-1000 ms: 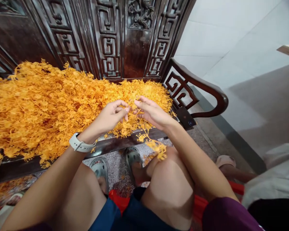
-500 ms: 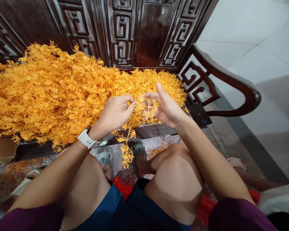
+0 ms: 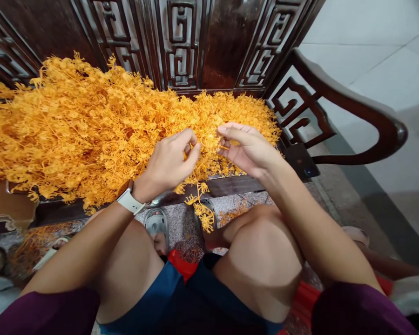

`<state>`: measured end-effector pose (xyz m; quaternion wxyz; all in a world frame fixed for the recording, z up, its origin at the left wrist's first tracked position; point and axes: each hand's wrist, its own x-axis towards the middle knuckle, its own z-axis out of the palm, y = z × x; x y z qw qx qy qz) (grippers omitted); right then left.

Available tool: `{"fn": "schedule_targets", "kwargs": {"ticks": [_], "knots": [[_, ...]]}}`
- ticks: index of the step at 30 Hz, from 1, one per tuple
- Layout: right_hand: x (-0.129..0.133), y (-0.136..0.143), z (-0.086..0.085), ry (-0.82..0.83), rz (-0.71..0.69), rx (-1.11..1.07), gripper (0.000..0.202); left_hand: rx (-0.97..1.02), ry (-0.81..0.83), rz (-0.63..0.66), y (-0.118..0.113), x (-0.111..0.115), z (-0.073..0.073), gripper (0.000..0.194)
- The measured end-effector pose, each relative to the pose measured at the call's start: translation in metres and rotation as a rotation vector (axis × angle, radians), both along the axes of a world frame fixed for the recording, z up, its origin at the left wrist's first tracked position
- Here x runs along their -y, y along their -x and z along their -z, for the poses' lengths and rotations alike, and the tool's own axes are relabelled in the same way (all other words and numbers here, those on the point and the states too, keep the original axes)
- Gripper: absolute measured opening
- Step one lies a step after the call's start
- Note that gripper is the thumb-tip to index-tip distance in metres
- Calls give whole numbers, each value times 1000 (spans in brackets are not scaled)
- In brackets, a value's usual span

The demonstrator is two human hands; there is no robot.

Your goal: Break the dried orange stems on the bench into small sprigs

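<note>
My left hand [image 3: 174, 160], with a white-strapped watch [image 3: 131, 200] at the wrist, is closed in a pinch in front of the orange heap. It appears to grip an orange artificial flower sprig [image 3: 204, 214], whose lower end dangles past the bench edge; the gripped part is hard to make out against the heap. Across a small gap, my right hand [image 3: 249, 146] has its thumb and fingertips drawn together near the sprig's upper part. What lies between those fingertips blends into the orange behind. Both hands hover over the front of the heap [image 3: 101, 125].
The heap covers a dark carved wooden bench [image 3: 230, 186] with a curved armrest [image 3: 356, 107] at right. A dark phone [image 3: 300, 160] lies by the armrest. Torn cardboard [image 3: 10, 202] sits at left. Orange bits litter the speckled floor. Parts of other people show at both sides.
My right hand's fingers, earlier spread behind an orange piece, have come together, the thumb swinging down toward the fingertips. My left hand stays pinched. The view has shifted slightly, and the dangling sprig sits farther right.
</note>
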<state>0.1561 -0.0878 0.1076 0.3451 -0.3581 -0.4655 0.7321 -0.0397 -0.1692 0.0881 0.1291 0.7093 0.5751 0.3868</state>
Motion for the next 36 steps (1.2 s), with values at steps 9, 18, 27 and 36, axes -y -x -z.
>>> {"fn": "schedule_targets", "kwargs": {"ticks": [9, 18, 27, 36], "knots": [[5, 8, 2, 31, -79, -9, 40, -16, 69, -17, -6, 3, 4, 11], [-3, 2, 5, -42, -118, 1, 50, 231, 175, 19, -3, -4, 6, 15], [-5, 2, 1, -53, -45, 17, 39, 541, 340, 267, -4, -6, 3, 20], [5, 8, 3, -89, -80, 55, 19, 486, 317, 214, -12, -11, 14, 21]]}}
